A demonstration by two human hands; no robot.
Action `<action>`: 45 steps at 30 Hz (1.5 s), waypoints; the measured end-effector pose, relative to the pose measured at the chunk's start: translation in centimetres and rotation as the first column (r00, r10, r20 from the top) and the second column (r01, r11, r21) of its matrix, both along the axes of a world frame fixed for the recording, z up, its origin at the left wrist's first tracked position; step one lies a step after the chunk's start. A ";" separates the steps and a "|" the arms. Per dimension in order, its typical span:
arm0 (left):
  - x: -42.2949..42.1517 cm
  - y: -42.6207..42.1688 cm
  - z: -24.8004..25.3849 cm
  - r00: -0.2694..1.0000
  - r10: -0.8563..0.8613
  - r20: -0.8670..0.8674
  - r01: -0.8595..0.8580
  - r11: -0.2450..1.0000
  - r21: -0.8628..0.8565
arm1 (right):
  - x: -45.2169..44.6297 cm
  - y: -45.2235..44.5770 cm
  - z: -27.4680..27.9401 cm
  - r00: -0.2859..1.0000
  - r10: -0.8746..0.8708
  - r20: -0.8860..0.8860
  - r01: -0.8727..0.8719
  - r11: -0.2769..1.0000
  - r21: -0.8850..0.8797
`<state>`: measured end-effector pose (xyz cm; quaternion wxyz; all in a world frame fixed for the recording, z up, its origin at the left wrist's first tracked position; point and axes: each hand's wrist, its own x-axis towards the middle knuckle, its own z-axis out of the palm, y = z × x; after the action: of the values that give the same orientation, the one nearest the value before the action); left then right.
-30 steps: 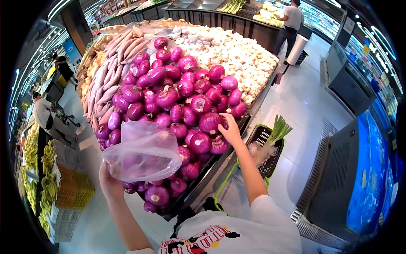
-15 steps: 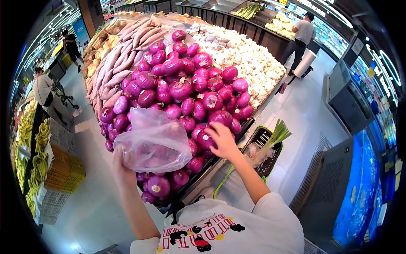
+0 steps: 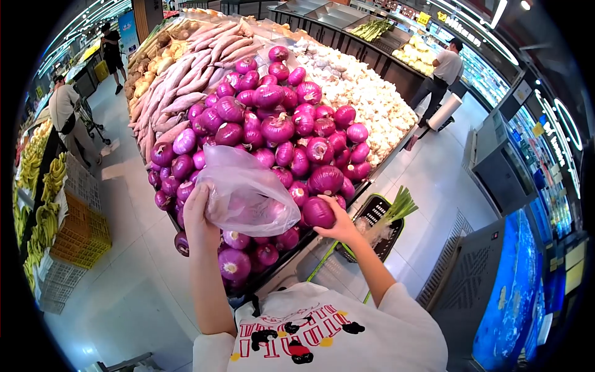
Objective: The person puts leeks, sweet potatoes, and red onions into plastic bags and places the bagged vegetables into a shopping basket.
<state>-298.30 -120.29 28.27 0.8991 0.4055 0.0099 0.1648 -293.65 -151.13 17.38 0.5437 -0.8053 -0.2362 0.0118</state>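
My left hand (image 3: 201, 209) grips the edge of a thin clear plastic bag (image 3: 251, 195), whose mouth faces right. Fingers of my right hand (image 3: 341, 222) are wrapped round a red onion (image 3: 318, 212), just right of the bag and apart from its opening. Behind and below the bag spreads a large heap of red onions (image 3: 277, 128). Through the plastic some purple shows; I cannot tell whether any onion lies inside.
Sweet potatoes (image 3: 199, 74) lie left of the heap, garlic (image 3: 365, 93) to the right. A black basket (image 3: 396, 232) holding green onions (image 3: 401, 206) is beside the stand's right edge. Crates of bananas (image 3: 80, 229) stand left. Several people are farther off, one near a white roll (image 3: 445, 110).
My right hand has closed on a red onion and drawn it off the heap, slightly toward me. The bag and my left hand have shifted right in view.
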 end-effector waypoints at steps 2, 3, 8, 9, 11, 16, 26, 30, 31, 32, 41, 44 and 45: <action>0.2 0.3 -0.4 0.999 -0.034 0.013 0.034 0.999 0.003 | -2.1 -0.1 -0.8 0.993 -0.026 -0.117 0.059 0.955 0.290; 0.3 0.4 -0.4 0.995 -0.094 0.036 0.094 0.996 -0.003 | -3.1 0.1 -0.8 0.993 -0.032 -0.118 0.065 0.955 0.288; 0.3 -0.2 -0.1 0.991 -0.134 -0.008 0.134 0.991 -0.013 | -7.2 1.8 1.0 0.801 0.450 -0.394 0.180 0.447 0.876; 0.1 -0.2 0.1 0.988 -0.153 -0.004 0.153 0.988 -0.013 | -7.1 2.1 0.3 0.799 0.476 -0.367 0.177 0.397 0.901; -0.1 -0.4 0.5 0.985 -0.174 0.002 0.174 0.985 -0.015 | -7.2 2.3 1.4 0.749 0.570 -0.337 0.130 0.372 0.919; 0.0 -0.5 -0.6 0.995 -0.097 -0.034 0.098 0.994 0.047 | -6.6 5.7 4.3 0.826 0.417 -0.379 0.085 0.572 0.816; 0.7 -2.0 1.9 0.996 -0.086 0.017 0.086 0.996 0.027 | 2.7 16.8 7.9 0.818 0.106 0.565 -0.039 0.991 -0.128; 1.4 -1.6 3.4 0.995 0.073 0.067 -0.072 0.997 -0.016 | 8.3 20.1 3.1 0.728 0.314 0.609 -0.129 0.936 -0.328; 2.0 -2.0 3.7 0.972 0.235 0.005 -0.235 0.969 0.073 | 9.1 20.5 1.1 0.853 0.359 0.378 -0.244 0.915 -0.321; 2.1 -1.8 3.5 0.973 0.231 0.007 -0.231 0.970 0.073 | 9.4 20.9 -0.4 0.912 0.394 0.117 -0.350 0.894 -0.280; 2.2 -0.4 1.6 0.996 0.034 0.084 -0.032 0.999 -0.022 | -2.1 7.7 6.8 0.794 0.318 0.519 -0.320 0.943 -0.088; 1.6 -0.5 1.5 0.997 0.071 0.022 -0.071 0.997 -0.003 | -6.7 0.2 2.1 0.920 -0.171 0.354 0.112 0.977 0.182; 1.3 -0.4 1.2 0.996 0.090 -0.016 -0.090 0.996 -0.019 | -7.6 -1.8 -1.1 0.921 -0.341 0.191 0.308 0.934 0.182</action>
<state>-297.01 -120.67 29.52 0.8946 0.3970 0.0363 0.2019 -301.24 -152.90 16.29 0.5670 -0.7870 -0.1578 -0.1851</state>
